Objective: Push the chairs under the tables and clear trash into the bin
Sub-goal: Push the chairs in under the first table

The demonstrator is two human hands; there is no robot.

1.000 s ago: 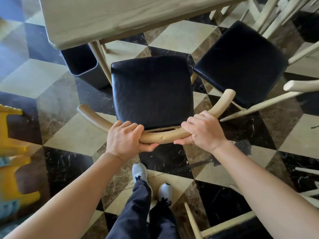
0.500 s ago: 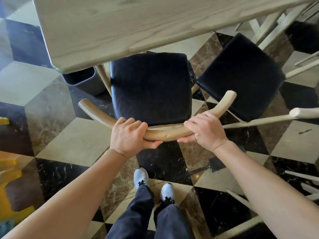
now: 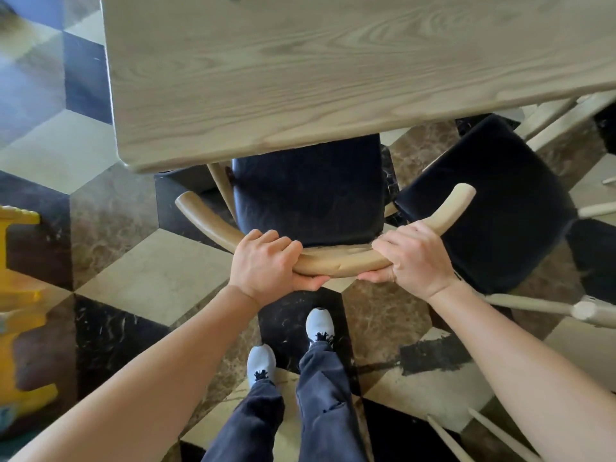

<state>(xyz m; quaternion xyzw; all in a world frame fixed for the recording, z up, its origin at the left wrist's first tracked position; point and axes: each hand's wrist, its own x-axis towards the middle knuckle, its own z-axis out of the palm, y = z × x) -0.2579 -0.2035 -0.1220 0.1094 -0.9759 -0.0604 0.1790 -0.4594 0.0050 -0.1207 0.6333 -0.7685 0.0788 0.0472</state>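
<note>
A wooden chair (image 3: 336, 265) with a curved pale backrest and a black seat cushion (image 3: 310, 195) stands in front of me. Its seat is partly hidden under the light wood table (image 3: 300, 78). My left hand (image 3: 263, 266) is shut on the left part of the backrest. My right hand (image 3: 411, 258) grips the backrest just right of centre. A second chair with a black seat (image 3: 493, 201) stands at an angle to the right, mostly outside the table edge. A dark bin (image 3: 186, 178) shows only as a sliver under the table's near left corner.
The floor is a black, beige and brown diamond tile pattern. A yellow plastic object (image 3: 23, 328) stands at the left edge. More pale chair legs and rails (image 3: 586, 310) poke in at the right and lower right. My feet (image 3: 290, 341) are just behind the chair.
The chair has slid forward under the table, so more of its seat is covered by the tabletop. Both hands kept their grip, and the bin is now almost hidden.
</note>
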